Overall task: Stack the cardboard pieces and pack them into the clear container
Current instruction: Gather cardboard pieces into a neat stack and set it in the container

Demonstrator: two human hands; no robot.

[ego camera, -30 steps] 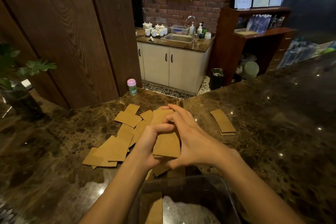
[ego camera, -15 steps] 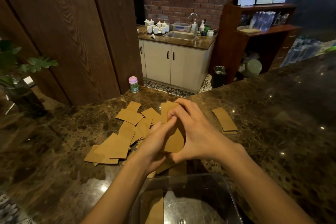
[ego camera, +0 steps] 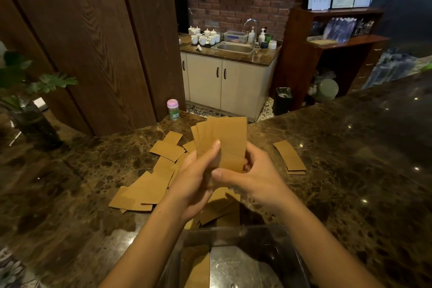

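Observation:
A small stack of brown cardboard pieces (ego camera: 224, 138) stands upright above the counter, slightly fanned at its top left. My left hand (ego camera: 196, 177) grips its lower left edge with the thumb up along the front. My right hand (ego camera: 252, 175) holds its lower right corner. Several loose cardboard pieces (ego camera: 152, 182) lie scattered on the counter to the left and under my hands. A short neat pile of cardboard (ego camera: 289, 156) rests to the right. The clear container (ego camera: 292, 252) sits at the near edge, with cardboard standing (ego camera: 196, 266) inside at its left.
The dark marble counter (ego camera: 350, 182) bends in an L around a gap. A pink-lidded small jar (ego camera: 173, 109) stands at the far edge. A potted plant (ego camera: 25, 100) is at far left. Wooden panels, a sink cabinet and shelves lie beyond.
Both hands lifted the gathered cardboard pieces off the counter and turned them upright; before, the hands were pressed over them low on the surface.

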